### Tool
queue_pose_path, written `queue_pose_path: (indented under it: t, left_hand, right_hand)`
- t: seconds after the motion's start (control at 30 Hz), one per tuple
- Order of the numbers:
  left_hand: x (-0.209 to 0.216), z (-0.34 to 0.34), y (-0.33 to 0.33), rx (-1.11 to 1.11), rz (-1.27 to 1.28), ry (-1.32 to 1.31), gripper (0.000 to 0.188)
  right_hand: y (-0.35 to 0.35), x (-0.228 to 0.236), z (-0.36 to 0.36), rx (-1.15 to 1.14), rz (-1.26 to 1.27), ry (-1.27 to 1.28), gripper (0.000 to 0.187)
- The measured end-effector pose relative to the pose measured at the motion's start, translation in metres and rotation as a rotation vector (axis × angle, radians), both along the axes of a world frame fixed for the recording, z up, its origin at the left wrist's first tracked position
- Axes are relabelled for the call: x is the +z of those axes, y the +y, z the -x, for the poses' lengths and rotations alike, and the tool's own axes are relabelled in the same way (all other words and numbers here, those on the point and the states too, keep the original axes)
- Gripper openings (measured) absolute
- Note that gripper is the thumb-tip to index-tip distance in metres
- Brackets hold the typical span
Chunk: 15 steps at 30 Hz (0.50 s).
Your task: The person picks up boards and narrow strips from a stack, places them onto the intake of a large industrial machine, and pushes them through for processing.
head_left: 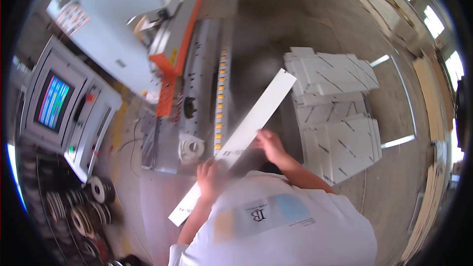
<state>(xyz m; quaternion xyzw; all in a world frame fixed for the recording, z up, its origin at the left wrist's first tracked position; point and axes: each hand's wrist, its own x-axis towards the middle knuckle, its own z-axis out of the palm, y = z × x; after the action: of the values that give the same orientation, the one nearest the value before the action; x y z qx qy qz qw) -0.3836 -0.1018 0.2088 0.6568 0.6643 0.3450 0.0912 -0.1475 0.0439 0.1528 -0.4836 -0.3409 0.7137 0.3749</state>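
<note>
A long, narrow white panel strip (pixel 261 107) lies diagonally in front of my body, its far end up to the right and its near end down to the left. Dark printed marks show on its face near the middle. My left hand (pixel 209 180) is closed over the strip's left edge, close to my shirt. On the opposite edge, farther along, my right hand (pixel 271 147) grips with its fingertips; blur softens these fingers, and their undersides are hidden.
Ahead runs an edge-banding-type machine with an orange beam (pixel 189 19) and a row of yellow-marked rollers (pixel 219 98). A control console with a lit screen (pixel 53 101) stands left, above rolls of banding (pixel 84 216). Wrapped white panels (pixel 340 143) are stacked at right.
</note>
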Motion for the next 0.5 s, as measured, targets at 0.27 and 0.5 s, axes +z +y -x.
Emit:
queue_pose_path:
  t: [0.27, 0.5]
  left_hand:
    - [-0.049, 0.092, -0.075, 0.423, 0.111, 0.041, 0.049]
    - [-0.072, 0.16, -0.082, 0.58, 0.162, 0.198, 0.046]
  right_hand:
    - [0.005, -0.024, -0.052, 0.064, 0.016, -0.185, 0.025]
    - [-0.034, -0.071, -0.065, 0.26, 0.114, -0.361, 0.025]
